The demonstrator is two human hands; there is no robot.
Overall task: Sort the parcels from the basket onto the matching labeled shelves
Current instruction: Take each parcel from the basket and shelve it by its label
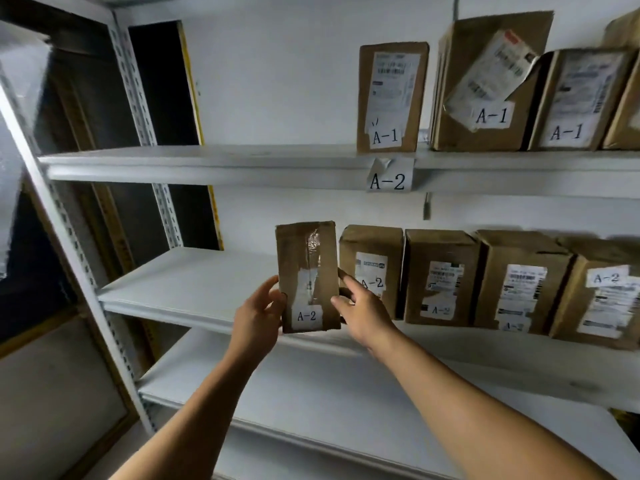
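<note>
A small brown parcel (307,275) with a white "A-2" sticker stands upright at the front edge of the A-2 shelf (180,289), at the left end of a row of A-2 parcels (440,275). My left hand (258,315) grips its lower left edge, thumb on the front. My right hand (360,306) holds its right side, fingers reaching behind it. A paper tag reading "A-2" (389,176) hangs on the shelf edge above. Parcels marked A-1 (391,98) stand on the upper shelf (207,161).
The left half of both shelves is bare white board. A lower white shelf (311,382) lies under my forearms. The perforated metal upright (138,98) and a dark window frame stand at the left. The basket is out of view.
</note>
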